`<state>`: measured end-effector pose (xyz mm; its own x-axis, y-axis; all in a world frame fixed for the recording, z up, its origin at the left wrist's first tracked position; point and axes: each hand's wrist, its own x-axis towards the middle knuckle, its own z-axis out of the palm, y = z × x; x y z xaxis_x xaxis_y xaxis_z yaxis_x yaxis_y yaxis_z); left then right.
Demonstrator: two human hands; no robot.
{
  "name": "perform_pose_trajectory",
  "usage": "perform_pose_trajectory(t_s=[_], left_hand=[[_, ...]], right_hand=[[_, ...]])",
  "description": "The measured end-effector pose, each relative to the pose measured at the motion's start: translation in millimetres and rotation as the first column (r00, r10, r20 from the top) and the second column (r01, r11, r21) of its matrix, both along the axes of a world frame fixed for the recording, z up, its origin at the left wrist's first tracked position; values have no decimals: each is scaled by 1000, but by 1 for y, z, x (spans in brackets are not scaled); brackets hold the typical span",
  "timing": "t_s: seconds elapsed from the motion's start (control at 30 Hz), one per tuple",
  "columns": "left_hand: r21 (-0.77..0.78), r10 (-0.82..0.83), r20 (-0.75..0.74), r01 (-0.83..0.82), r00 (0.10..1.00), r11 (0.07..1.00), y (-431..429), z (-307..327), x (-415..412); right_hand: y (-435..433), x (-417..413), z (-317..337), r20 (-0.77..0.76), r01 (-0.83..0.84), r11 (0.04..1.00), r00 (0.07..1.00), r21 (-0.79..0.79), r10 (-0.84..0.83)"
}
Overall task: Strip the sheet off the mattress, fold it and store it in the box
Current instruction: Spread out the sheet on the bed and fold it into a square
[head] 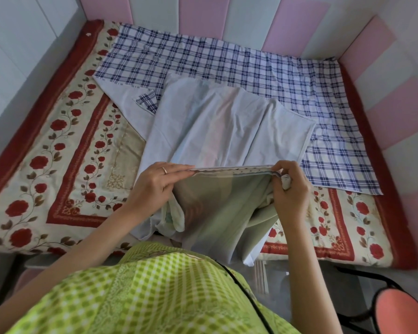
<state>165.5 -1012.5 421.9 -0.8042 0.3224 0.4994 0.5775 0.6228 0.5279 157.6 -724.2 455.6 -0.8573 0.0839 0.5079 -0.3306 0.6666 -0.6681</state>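
A blue-and-white checked sheet [263, 68] with a pale plain underside lies loose across the far and right part of the mattress [65, 150], which has a red rose cover. Part of the sheet is turned over toward me, plain side up. My left hand [155, 184] pinches the near fold edge between thumb and fairly straight fingers. My right hand [290, 186] grips the same edge, fingers curled round bunched cloth. The edge is lifted taut between both hands, and cloth hangs down from it over the bed's near side. No box is clearly in view.
Pink and white padded panels [372, 75] wall the bed at the back and right. A white wall [17, 44] runs along the left. A black-framed chair with an orange seat [401, 309] stands on the floor at the lower right.
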Motion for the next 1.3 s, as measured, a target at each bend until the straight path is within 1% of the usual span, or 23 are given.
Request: perform_pose_trajectory(t_s=[0.13,0.23,0.27,0.33,0.4,0.47,0.53,0.57,0.6,0.67,0.7,0.73,0.8,0.87,0.93,1.0,1.07,1.17,1.3], left_hand=[[75,19,59,-23,998,997,1,1,-1],[173,71,106,-89,992,981,1,8,0],[181,93,102,-110,990,977,2,10,0],[135,135,50,-141,990,981,5,12,-1],[134,184,11,-184,983,974,6,16,-2],[188,231,0,-227,973,956,6,22,-4],[155,229,19,-229,973,961,6,20,-8],[111,200,70,-207,977,972,8,15,-10],[63,163,143,-173,976,983,12,5,-10],[-8,106,265,-107,958,994,25,-19,-7],[-4,92,312,-95,946,995,32,-28,-4],[18,76,342,-88,937,996,40,-35,3],[66,44,336,-70,941,995,53,-41,12],[61,6,309,-26,951,998,64,-46,17],[67,-3,275,-16,961,998,73,-50,17],[112,0,257,-30,967,993,81,-55,19],[108,9,229,-35,973,994,87,-58,20],[-13,67,194,-66,979,998,93,-56,21],[-217,166,91,-143,982,966,104,-60,15]], right_hand=[[8,-6,11,101,-105,994,989,-41,108],[12,-8,17,192,-155,986,968,-60,164],[11,-7,19,199,-169,984,964,-52,176],[8,-6,22,183,-191,981,964,-34,194],[6,-5,24,157,-219,975,965,26,212],[6,-3,27,148,-222,968,968,120,203],[7,-4,28,163,-210,964,969,162,183],[5,-4,27,176,-217,961,966,169,188],[3,-4,27,180,-235,949,963,210,199],[-4,-5,26,131,-227,893,973,389,190],[-6,-9,26,93,-201,865,979,459,179],[-6,-10,26,74,-183,853,983,489,168],[-4,-14,26,49,-172,852,984,494,170],[-2,-15,24,20,-157,851,985,502,170],[-1,-13,21,5,-144,849,987,508,164],[-1,-10,19,30,-129,852,991,508,133],[0,-8,20,55,-105,854,995,510,89],[-3,-5,23,84,-78,855,996,513,40],[-13,-1,30,104,-53,881,995,471,5]])
